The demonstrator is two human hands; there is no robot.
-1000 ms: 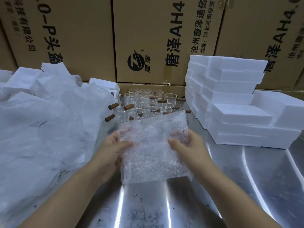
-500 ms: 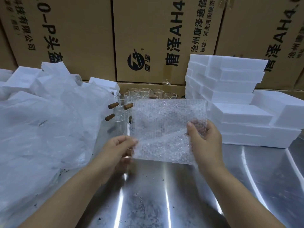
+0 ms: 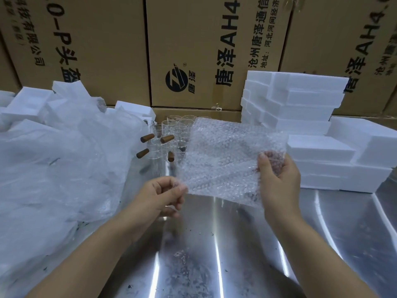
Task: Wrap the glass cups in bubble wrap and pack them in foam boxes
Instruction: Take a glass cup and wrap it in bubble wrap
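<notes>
Crumpled clear plastic sheeting (image 3: 53,168) lies at the left of the steel table (image 3: 247,254). The left hand (image 3: 163,196) pinches the lower left corner of the bubble wrap sheet (image 3: 225,160), which is held above the table in front of the glass cups (image 3: 171,131). The right hand (image 3: 279,177) grips its right edge, thumb in front. White foam boxes (image 3: 311,117) are stacked at the right.

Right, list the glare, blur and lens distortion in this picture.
Head view: bright glare streaks run down the metal table; the wide lens bows the cardboard boxes near the edges; the foam boxes look nearly washed out; the glass cups go hazy behind the bubble wrap.
</notes>
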